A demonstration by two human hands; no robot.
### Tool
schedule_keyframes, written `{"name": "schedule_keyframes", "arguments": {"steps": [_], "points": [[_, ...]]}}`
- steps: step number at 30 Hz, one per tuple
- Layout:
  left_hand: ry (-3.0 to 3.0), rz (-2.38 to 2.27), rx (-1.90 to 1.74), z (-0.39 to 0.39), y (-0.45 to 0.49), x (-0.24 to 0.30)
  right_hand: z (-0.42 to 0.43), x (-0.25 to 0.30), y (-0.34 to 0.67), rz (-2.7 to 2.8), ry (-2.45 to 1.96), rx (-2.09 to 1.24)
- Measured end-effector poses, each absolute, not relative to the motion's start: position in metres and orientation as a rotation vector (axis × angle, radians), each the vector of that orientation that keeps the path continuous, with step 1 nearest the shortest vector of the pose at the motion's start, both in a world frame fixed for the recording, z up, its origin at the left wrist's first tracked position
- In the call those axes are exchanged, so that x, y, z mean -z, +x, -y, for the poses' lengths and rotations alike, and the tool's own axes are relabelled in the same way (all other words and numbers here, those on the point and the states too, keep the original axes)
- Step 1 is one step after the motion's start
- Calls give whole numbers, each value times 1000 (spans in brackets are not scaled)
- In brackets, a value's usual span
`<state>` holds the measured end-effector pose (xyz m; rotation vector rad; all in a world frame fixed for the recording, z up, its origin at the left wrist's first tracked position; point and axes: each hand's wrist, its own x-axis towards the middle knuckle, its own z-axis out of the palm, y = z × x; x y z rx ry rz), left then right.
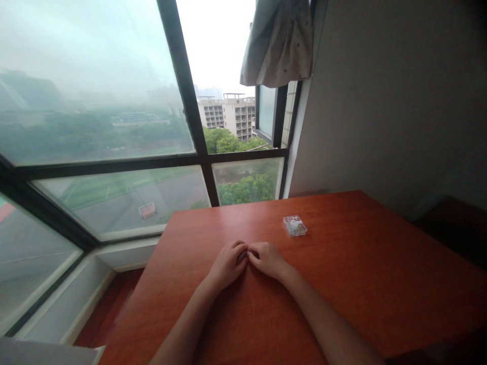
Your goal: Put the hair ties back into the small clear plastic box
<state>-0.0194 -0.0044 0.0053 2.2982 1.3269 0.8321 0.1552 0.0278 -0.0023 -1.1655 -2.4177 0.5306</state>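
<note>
My left hand [228, 262] and my right hand [267, 259] rest on the reddish-brown wooden table [243, 324], their fingertips meeting. Both have curled fingers, with thumbs drawn in toward the index fingers. What lies between or under the fingers, if anything, is hidden or too small to make out. A small clear plastic box [294, 226] sits on the table beyond my right hand and a little to its right, apart from it. Inside it are small whitish and yellowish pieces that I cannot name.
Beyond the table's far edge stand dark-framed windows [201, 159], with one pane [267, 114] swung outward. A gathered curtain [279, 50] hangs above it. A grey wall [380, 111] rises at the right. At the lower left are reddish flooring [110, 304] and a pale sheet-like edge [49, 352].
</note>
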Motion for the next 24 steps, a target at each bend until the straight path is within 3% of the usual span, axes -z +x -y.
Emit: {"name": "schedule_keyframes", "arguments": {"steps": [24], "points": [[2306,-1329,-820,5,-19,-6,-28,3,156,2409,-1156,-523]]}}
